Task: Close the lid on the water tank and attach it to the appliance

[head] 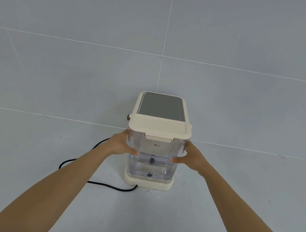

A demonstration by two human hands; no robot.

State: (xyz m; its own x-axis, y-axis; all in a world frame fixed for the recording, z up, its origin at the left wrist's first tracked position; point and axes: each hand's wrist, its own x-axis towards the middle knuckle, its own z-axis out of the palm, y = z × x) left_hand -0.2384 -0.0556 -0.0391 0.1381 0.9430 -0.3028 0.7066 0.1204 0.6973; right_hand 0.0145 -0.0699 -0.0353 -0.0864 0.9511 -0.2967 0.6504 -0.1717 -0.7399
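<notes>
Water tank (152, 158), a clear plastic box-shaped container with a cream plastic lid (159, 128), stands upright on the cream base plate of the appliance (160, 107), against its near face. Single head view only.

Lid lies flat across the tank top, its front latch tab folded down over the rim; judged closed. A small pool of water appears to sit low in the tank, though the level is hard to read through the reflections.

Appliance: cream plastic body with a grey rectangular top panel, standing on a pale grey tiled floor (233, 206) close to a grey tiled wall. A black power cord (81, 162) trails from the base off to the left along the floor.

Left hand (122, 144) is pressed against the tank's left wall, thumb on the front face, fingers wrapped behind and mostly hidden. Right hand (191, 158) mirrors this on the right wall, thumb forward. Both hands clasp the tank between them.

Progress, as judged: lid step done; tank appears placed in its seat, bottom edge level with the base lip. Whether it is fully engaged cannot be told. Remaining: a final push home if needed, then release.
</notes>
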